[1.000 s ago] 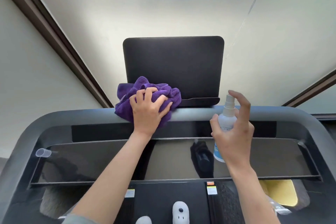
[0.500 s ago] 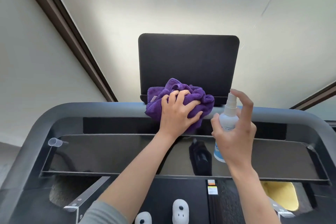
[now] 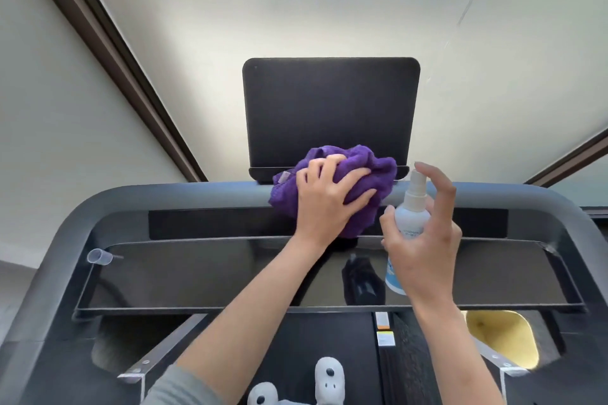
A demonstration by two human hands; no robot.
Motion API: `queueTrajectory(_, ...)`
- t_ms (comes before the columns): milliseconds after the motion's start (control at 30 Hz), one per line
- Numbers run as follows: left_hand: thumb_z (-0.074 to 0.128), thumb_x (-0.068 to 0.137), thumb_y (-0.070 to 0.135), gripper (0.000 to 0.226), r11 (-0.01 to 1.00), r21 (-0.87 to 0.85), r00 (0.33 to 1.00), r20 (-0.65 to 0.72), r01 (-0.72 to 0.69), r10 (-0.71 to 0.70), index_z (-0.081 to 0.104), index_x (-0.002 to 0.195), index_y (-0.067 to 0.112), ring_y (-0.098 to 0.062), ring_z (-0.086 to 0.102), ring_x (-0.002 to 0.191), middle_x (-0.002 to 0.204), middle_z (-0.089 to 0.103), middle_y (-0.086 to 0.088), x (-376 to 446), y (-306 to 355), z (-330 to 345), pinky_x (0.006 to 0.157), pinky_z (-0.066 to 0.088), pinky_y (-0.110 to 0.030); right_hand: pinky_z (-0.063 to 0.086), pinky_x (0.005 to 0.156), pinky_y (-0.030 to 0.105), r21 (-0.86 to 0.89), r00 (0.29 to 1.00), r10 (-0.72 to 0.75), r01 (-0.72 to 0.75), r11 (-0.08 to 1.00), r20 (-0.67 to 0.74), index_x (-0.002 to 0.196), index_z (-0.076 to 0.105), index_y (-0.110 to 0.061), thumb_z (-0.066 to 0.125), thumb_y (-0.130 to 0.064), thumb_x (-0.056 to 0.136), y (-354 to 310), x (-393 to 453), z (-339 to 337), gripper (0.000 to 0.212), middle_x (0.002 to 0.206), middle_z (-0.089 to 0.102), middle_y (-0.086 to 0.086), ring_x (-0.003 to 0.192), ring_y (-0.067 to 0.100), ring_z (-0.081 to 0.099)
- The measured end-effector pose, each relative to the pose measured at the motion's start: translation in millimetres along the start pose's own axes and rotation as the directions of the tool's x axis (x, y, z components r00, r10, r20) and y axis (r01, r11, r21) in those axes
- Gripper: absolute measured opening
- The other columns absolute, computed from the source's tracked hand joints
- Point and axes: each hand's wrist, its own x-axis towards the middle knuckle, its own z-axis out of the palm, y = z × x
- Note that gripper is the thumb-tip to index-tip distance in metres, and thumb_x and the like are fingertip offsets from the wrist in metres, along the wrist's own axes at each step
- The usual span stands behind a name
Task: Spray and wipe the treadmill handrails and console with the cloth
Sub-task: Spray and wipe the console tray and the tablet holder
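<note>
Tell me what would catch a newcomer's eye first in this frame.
The bunched purple cloth stands out first, gripped by the left hand against the grey front handrail, just below the dark upright screen. Right beside it, the right hand holds a white spray bottle upright, forefinger arched over the nozzle.

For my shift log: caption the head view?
Left hand presses purple cloth on treadmill front rail; right hand holds spray bottle.

One head-worn wide-angle view looks forward and down from close above the treadmill console (image 3: 329, 273), its handrail (image 3: 164, 197) curving across the frame, wall beyond.
</note>
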Motion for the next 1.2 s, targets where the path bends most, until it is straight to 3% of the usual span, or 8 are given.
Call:
queueTrajectory(133,0.062,0.079,0.059,0.039,0.972,0.216,0.982,0.184,-0.09,0.05,0.067,0.113,0.039,-0.032,0.052,0.112,0.129,0.057,-0.001,-5,13,25,0.086,0.04,-0.045,0.054,0.054,0.039,-0.015,0.999,0.029,-0.029,0.999,-0.028,0.129,0.041,-0.03,0.066,0.004,0.083,7,2,-12,0.063,0.077,0.059,0.001,0.049,0.025,0.06)
queueTrajectory(333,0.054,0.085,0.047,0.028,0.961,0.274,0.99,0.122,0.03,-0.066,0.069,0.1,0.029,-0.032,0.051,0.098,0.115,0.06,-0.005,-67,-52,-18,0.075,0.04,-0.042,0.054,0.054,0.045,0.002,0.999,0.045,-0.045,0.999,-0.002,0.129,0.04,-0.034,0.065,0.004,0.084,5,-1,-7,0.064,0.075,0.057,0.005,0.05,0.031,0.059)
queueTrajectory(533,0.053,0.09,0.043,0.028,0.968,0.124,0.975,0.02,0.219,-0.223,0.072,0.1,0.026,-0.032,0.054,0.092,0.111,0.061,-0.004,-74,-64,-43,0.072,0.039,-0.041,0.052,0.053,0.043,0.012,1.0,0.028,-0.028,1.0,-0.002,0.13,0.041,-0.033,0.065,0.002,0.084,-3,-10,-1,0.063,0.068,0.057,0.009,0.049,0.032,0.057)
queueTrajectory(633,0.057,0.089,0.045,0.029,0.993,0.052,0.992,0.054,0.11,-0.113,0.071,0.108,0.029,-0.031,0.055,0.098,0.116,0.061,-0.004,-50,-25,-23,0.076,0.043,-0.042,0.053,0.053,0.041,0.002,1.0,0.019,-0.019,1.0,0.001,0.13,0.041,-0.033,0.065,0.003,0.084,-5,-15,-1,0.063,0.071,0.057,0.005,0.049,0.028,0.058)
queueTrajectory(733,0.062,0.084,0.053,0.039,0.983,0.183,0.976,0.214,0.006,-0.045,0.064,0.119,0.038,-0.032,0.051,0.112,0.127,0.057,-0.002,-48,-11,-7,0.087,0.041,-0.047,0.053,0.052,0.041,-0.006,1.0,0.009,-0.008,1.0,0.028,0.13,0.04,-0.032,0.066,0.004,0.083,-7,-18,2,0.065,0.07,0.056,0.004,0.051,0.025,0.058)
queueTrajectory(1000,0.049,0.093,0.046,0.03,0.958,0.254,0.939,0.276,0.136,-0.207,0.069,0.108,0.031,-0.033,0.054,0.098,0.12,0.06,-0.004,-95,-68,-57,0.072,0.042,-0.042,0.053,0.054,0.046,0.006,0.998,0.011,-0.011,1.0,0.064,0.131,0.04,-0.033,0.065,0.001,0.085,-20,-29,23,0.062,0.069,0.055,0.008,0.052,0.031,0.059)
queueTrajectory(1100,0.045,0.095,0.049,0.034,0.956,0.177,0.911,0.303,0.234,-0.279,0.069,0.112,0.032,-0.03,0.052,0.098,0.119,0.059,0.0,-113,-97,-89,0.077,0.041,-0.042,0.053,0.054,0.047,0.02,0.996,-0.01,0.008,1.0,0.087,0.131,0.04,-0.032,0.065,0.002,0.084,-29,-40,36,0.063,0.078,0.059,0.006,0.052,0.031,0.059)
queueTrajectory(1200,0.036,0.093,0.052,0.046,0.937,0.158,0.916,0.212,0.312,-0.34,0.067,0.119,0.03,-0.029,0.051,0.099,0.118,0.057,-0.002,-124,-133,-121,0.081,0.041,-0.045,0.052,0.052,0.048,0.017,0.993,-0.033,0.031,0.999,0.117,0.131,0.039,-0.031,0.065,0.004,0.084,-35,-50,51,0.064,0.08,0.058,0.001,0.053,0.031,0.058)
